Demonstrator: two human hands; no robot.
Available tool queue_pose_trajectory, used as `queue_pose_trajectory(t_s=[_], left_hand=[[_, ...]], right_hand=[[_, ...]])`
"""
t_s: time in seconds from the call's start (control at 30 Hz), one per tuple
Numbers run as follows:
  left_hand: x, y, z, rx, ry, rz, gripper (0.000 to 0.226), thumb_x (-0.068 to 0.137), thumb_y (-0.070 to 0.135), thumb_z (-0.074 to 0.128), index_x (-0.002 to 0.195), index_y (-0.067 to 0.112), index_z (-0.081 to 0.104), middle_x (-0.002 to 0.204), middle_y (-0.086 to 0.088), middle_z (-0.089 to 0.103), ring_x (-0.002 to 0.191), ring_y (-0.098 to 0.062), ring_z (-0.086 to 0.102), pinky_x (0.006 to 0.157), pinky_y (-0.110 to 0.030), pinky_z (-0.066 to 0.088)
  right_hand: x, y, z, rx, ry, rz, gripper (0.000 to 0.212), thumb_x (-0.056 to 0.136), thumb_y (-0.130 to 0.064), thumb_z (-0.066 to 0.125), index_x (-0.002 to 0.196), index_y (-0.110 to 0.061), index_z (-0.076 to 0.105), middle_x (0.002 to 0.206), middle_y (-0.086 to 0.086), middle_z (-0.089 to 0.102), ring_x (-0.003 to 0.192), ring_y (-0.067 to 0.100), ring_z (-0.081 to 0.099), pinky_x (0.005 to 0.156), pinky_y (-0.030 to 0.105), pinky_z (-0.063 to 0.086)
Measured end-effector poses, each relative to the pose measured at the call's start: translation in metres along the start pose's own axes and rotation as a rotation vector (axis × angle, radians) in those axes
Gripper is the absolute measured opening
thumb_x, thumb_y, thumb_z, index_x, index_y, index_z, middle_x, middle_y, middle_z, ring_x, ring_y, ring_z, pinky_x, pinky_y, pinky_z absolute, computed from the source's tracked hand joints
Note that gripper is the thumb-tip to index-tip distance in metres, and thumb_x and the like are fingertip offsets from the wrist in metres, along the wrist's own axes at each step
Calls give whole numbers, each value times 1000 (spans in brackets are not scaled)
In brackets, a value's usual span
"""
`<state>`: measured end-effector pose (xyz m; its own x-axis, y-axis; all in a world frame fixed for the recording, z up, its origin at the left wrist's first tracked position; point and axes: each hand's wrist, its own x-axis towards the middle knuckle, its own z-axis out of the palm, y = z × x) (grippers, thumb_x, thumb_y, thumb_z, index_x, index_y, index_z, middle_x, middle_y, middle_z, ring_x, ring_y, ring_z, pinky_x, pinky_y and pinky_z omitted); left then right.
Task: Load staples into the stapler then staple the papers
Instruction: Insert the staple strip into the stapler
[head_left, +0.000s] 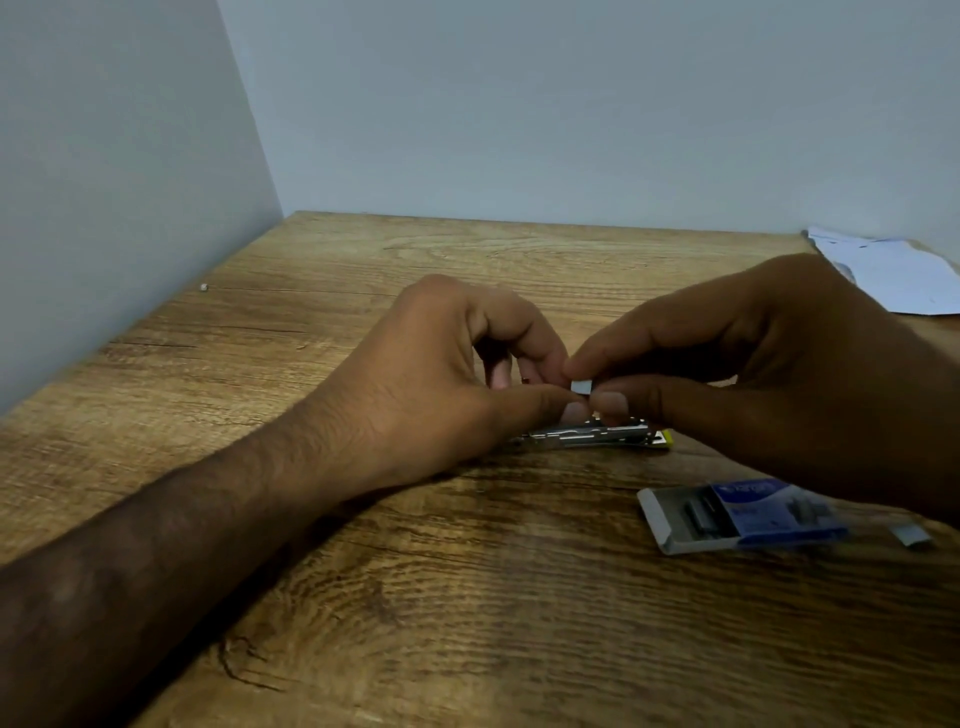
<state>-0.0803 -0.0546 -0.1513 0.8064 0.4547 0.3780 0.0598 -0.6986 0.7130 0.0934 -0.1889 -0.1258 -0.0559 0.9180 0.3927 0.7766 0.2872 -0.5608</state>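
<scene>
Head view, a wooden desk (467, 597) set into a corner: nearest the camera, 1 bare forearm runs in from the lower left. Just beyond it, at right, 1 opened staple box (737, 514) lies flat with its blue sleeve slid partway off the grey tray, dark staple strips showing inside; 1 small grey scrap (911, 535) rests beside it, too blurred to identify. The box sits close to the work, likely so refills stay within reach.

At centre, 1 stapler (597, 436), metal with a yellow-green tip, lies on the desk directly below both hands. The left hand (441, 374) is curled, thumb and forefinger pinched together at 1 small silver strip of staples (581, 387). The right hand (769, 374) meets it from the other side, thumb and forefinger nearly closed on the same strip. The 2 hands appear to share the hold just above the stapler, seemingly to steady or separate the strip before it goes into the magazine. Whether the magazine is open cannot be told; the fingers hide it.

Farthest back, at the right edge, the papers (893, 270) lie against the wall, well apart from the stapler and unstapled; how many sheets cannot be counted.
</scene>
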Motion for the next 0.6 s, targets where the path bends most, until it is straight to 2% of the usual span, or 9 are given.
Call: queue_pose_trajectory(t_s=[0.1,0.27,0.4,0.47,0.6], left_hand=[[0,-1,0,-61,10,-5,13,72,26,91,76,23,79,60,14,65,54,4,54,51,-11,42],[1,-2,0,-154,27,7,11,77,21,88,84,21,80,68,-2,70,60,-7,53,54,-18,45],[1,-2,0,-152,36,33,14,77,21,88,88,21,80,72,4,73,61,-8,56,54,-22,47],[1,-3,0,-147,52,36,13,76,24,88,85,22,80,71,4,73,61,-9,56,53,-22,47],[1,-4,0,-145,71,30,12,76,26,88,85,23,81,73,2,75,60,-10,56,53,-20,47]], right_hand=[[0,1,0,53,41,-5,22,79,-18,73,96,-29,80,84,-12,80,76,5,76,68,33,61],[1,7,-1,157,92,20,20,82,-6,74,96,-18,79,78,-6,80,66,8,76,61,24,62],[1,8,0,222,105,62,19,82,-6,73,98,-14,74,82,2,79,66,17,78,61,31,64],[1,8,0,197,107,59,18,81,-9,73,98,-15,72,82,2,78,67,17,78,60,34,64],[0,8,2,3,129,-17,14,83,-18,73,95,-25,74,84,-10,76,70,10,76,60,36,62]])
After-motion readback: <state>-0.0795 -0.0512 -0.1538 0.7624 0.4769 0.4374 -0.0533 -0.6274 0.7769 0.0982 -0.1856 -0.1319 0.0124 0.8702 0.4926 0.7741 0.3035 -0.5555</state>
